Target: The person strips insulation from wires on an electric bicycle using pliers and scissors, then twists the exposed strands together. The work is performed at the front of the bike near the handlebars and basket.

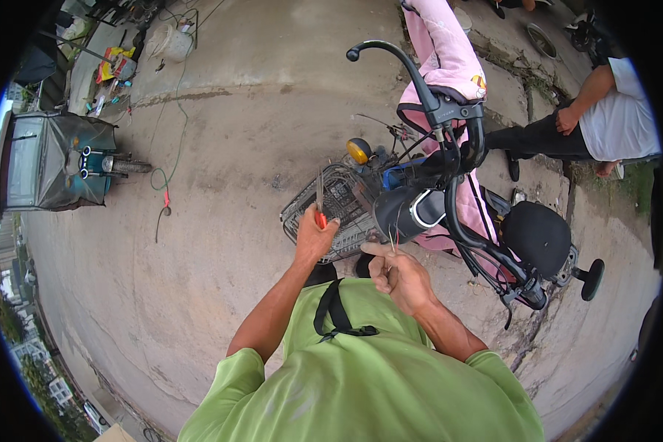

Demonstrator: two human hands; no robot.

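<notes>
My left hand (316,237) is closed around a red-handled tool (321,219) with a long, thin metal end that points away from me. The tool's exact kind is hard to make out. My right hand (401,278) has its index finger stretched to the left, while the other fingers curl in. Thin wires (395,237), pale and reddish, run down to its fingers from beside the headlight. Just beyond the hands stands an electric scooter with a dark, silver-rimmed headlight (409,211) and black handlebars (455,210). Its metal wire basket (331,202) lies beyond my left hand.
A pink padded cover (446,51) drapes over the handlebars. An amber turn signal (359,151) sticks out by the basket. To the right is a person in a white shirt (622,110). A covered three-wheeler (55,160), a green cable (178,147) and a white bucket (171,44) are at left.
</notes>
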